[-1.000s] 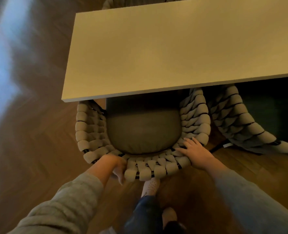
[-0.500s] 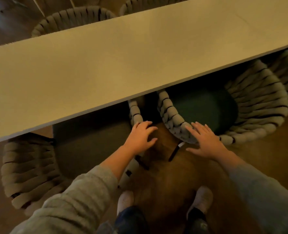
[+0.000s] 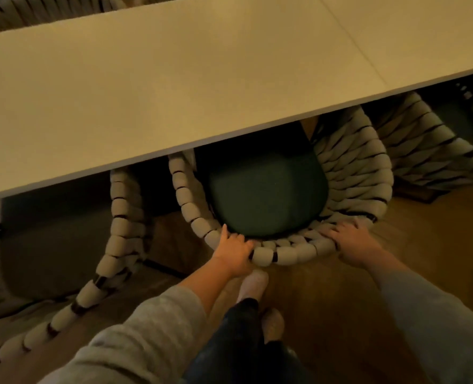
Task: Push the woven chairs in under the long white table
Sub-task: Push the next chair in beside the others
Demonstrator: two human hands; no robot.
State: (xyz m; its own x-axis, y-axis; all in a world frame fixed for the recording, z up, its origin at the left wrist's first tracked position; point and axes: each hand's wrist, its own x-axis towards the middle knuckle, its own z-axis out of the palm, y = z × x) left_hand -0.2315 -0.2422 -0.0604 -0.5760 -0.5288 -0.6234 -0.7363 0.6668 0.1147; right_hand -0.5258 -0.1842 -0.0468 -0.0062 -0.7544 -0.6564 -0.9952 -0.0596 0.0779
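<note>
The long white table runs across the upper view. Right below its near edge stands a woven chair with a dark green cushion; the front of its seat is under the tabletop. My left hand grips the chair's back rim at the left, fingers wrapped over the thick woven rope. My right hand rests on the same rim at the right, fingers curled over it. Another woven chair with a grey cushion stands to the left, partly under the table.
A third woven chair stands at the right, tucked partly under the table. More woven chair backs show beyond the far edge. My feet in light socks stand on the wood floor just behind the chair.
I have shifted right from the grey-cushion chair to the green-cushion one. Both hands, open in the air half a second ago, are now closed on its back rim.
</note>
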